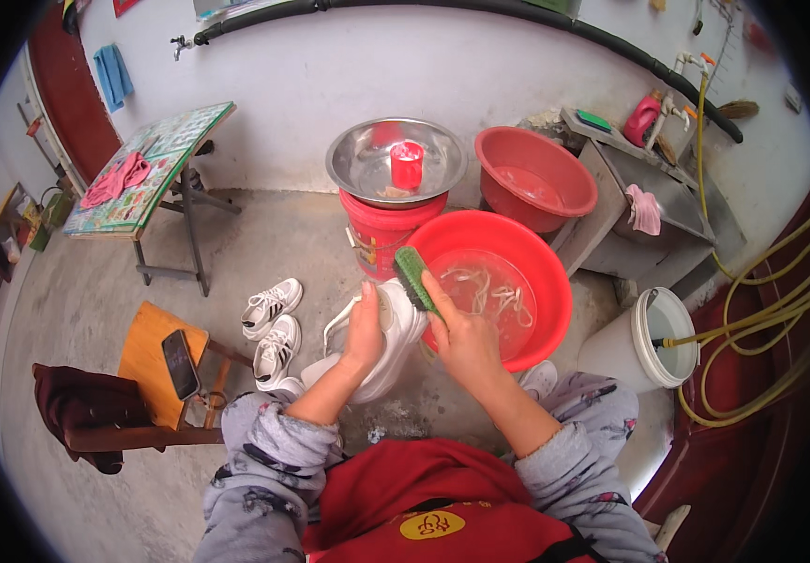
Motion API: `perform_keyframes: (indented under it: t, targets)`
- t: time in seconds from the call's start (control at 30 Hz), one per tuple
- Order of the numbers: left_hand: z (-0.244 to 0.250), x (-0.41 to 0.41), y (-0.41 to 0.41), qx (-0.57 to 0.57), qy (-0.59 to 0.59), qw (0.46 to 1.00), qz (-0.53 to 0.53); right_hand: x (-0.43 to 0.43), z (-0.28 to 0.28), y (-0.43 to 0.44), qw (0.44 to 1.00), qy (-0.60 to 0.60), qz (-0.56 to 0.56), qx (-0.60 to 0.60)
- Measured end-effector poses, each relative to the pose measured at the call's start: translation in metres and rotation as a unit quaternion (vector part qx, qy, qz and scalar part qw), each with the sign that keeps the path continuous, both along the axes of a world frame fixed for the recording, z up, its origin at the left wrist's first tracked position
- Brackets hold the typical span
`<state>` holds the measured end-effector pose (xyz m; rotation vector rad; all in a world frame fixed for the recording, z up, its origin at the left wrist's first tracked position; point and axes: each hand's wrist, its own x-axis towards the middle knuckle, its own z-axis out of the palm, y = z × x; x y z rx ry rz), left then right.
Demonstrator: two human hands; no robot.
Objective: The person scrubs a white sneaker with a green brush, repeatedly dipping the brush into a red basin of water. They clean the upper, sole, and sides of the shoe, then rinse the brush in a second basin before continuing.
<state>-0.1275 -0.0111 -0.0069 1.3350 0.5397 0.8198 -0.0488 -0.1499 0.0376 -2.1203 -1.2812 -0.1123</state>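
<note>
My left hand (365,329) grips a white shoe (385,366) without laces, tilted up in front of my knees. In my right hand (467,343) is a green scrubbing brush (415,276), its dark bristles against the shoe's side near the sole. The shoe's far parts are partly hidden by my hands. Just beyond stands a bright red plastic basin (555,310) holding shallow water, with pale shoelaces (479,290) lying in it. A pair of white sneakers (275,345) with dark stripes rests on the concrete floor to the left.
Behind the basin, a steel bowl (349,167) with a red cup (406,172) sits on a red bucket (370,243). A white bucket (605,352) with a yellow hose (729,331) stands right. To the left, a wooden chair (141,352) bears a phone (181,364).
</note>
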Motion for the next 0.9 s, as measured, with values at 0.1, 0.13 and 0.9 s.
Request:
perform_keyframes:
  t: [0.1,0.13,0.9]
  targets:
    - [-0.011,0.002,0.013,0.017,-0.016,1.0,0.01,-0.018,-0.003,-0.008,0.999,-0.009,0.031,0.009]
    - [-0.007,0.002,0.013,0.007,-0.024,1.0,0.009,-0.026,-0.008,-0.015,0.999,-0.012,0.047,0.011]
    - [-0.008,0.0,0.02,-0.18,-0.022,0.979,-0.089,0.053,-0.016,-0.01,0.976,0.202,-0.056,0.063]
